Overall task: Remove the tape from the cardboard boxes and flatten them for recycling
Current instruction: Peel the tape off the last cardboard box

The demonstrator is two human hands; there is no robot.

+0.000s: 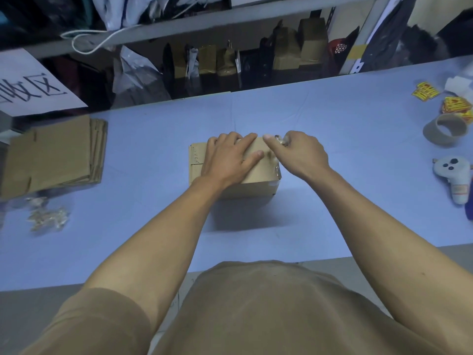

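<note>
Cardboard box: closed, upright at the middle of the blue table; contents hidden.
Clear tape: crumpled along the box's 3 o'clock top edge, running up into the right hand.
Left hand: flat on the box top, fingers straight and spread, pressing down.
Right hand: at the box's 1 o'clock corner, fingers curled, pinching a bunched strand of the tape.
Flattened boxes: stacked at 9 o'clock, well apart from the hands.
Tape scraps: loose wads at 8 o'clock, just below the stack.
Empty tape core: cardboard ring at 3 o'clock, nothing inside.
Yellow-and-red stickers: small piles at 2 o'clock; print too small to read.
White controller: at 3 o'clock, near the table edge.
White sign: at 10 o'clock, large black handwritten characters, partly cut off.
Shelf: at 12 o'clock, holding small boxes and bags.
</note>
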